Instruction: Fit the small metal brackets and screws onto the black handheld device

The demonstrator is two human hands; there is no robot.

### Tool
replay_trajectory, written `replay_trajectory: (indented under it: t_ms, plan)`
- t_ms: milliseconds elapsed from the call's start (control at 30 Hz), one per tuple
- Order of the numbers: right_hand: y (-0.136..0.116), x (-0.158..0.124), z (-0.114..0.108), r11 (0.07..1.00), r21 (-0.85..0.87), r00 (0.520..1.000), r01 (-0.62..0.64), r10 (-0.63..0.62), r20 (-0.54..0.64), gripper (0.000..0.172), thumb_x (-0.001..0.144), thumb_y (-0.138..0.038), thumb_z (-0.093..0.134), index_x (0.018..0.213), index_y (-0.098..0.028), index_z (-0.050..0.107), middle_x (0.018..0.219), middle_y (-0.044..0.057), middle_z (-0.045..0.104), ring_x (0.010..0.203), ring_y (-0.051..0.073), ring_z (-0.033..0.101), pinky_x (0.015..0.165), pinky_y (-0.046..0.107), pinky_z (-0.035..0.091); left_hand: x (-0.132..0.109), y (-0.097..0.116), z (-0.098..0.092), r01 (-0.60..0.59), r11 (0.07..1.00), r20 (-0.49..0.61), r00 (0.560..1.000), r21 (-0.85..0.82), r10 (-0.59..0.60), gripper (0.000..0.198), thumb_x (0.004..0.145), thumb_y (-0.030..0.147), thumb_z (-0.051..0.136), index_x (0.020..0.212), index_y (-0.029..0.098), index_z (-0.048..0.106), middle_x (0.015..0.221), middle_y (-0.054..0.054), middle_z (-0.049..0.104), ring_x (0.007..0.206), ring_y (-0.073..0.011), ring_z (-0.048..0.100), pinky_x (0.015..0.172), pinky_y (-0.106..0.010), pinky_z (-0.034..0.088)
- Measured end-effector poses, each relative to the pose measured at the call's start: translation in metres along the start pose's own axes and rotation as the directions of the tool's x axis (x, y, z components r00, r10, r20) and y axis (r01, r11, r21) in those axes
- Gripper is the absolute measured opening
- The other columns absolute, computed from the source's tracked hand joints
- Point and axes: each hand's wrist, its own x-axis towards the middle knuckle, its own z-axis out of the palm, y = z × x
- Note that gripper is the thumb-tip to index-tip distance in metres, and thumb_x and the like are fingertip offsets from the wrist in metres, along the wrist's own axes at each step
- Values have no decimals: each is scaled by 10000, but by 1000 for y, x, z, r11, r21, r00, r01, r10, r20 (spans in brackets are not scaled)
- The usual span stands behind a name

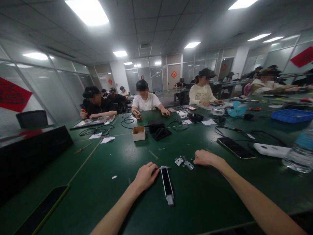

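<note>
Slim black strip with silver end caps (pixel 167 184) points away from the green table's (pixel 220 195) near edge, far tip pinched by the left hand (pixel 145 176), right hand (pixel 206 158) curled shut beside small silver brackets (pixel 184 162).

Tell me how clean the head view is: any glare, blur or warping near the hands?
Head view: bright ceiling panel blown out, only faint sheen on the dark green table; left hand and right hand cast soft shadows; long black strip with silver ends and small silver metal brackets slightly soft; edges warp, stretching the clear plastic water bottle.
</note>
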Motion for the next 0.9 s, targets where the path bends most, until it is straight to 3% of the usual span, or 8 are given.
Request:
replay_trajectory:
  t_ms: [367,500,667,767,900]
  plan:
    - [3,10,9,993,22,992,114,-113,-50,92,713,-214,591,697,-132,630,777,89,653,647,163,599,490,219,361,0,1,0,3,1000,6,1000,19,-3,257,943,344,368,942,207,585,924,-33,598,805,-145,582,727,-245,448]
    - [9,19,13,979,23,969,201,-195,-152,27,680,-163,594,696,-144,603,735,58,641,634,150,581,506,217,360,-1,1,-1,13,1000,14,1000,17,-13,261,940,341,366,956,207,589,929,-33,598,802,-145,578,726,-249,451]
    - [-4,19,19,879,105,844,464,-403,-354,109,745,-161,539,838,-147,595,762,20,617,656,122,561,592,219,421,-1,2,-4,16,1000,24,1000,5,-16,260,941,336,364,963,206,588,948,-36,595,816,-145,574,735,-249,453]
    - [-22,12,30,793,166,776,586,-491,-395,187,815,-207,508,962,-136,600,826,34,613,680,124,562,626,236,459,-1,3,-5,6,1000,17,1000,8,-6,252,943,329,368,951,203,586,938,-34,596,810,-147,573,726,-251,451]
    - [-44,7,47,739,90,692,668,-571,-441,223,877,-223,466,1013,-140,623,937,70,607,783,151,571,704,280,482,-1,4,-4,-4,1000,5,1000,14,4,242,944,323,373,940,202,583,923,-30,597,799,-144,575,725,-250,446]
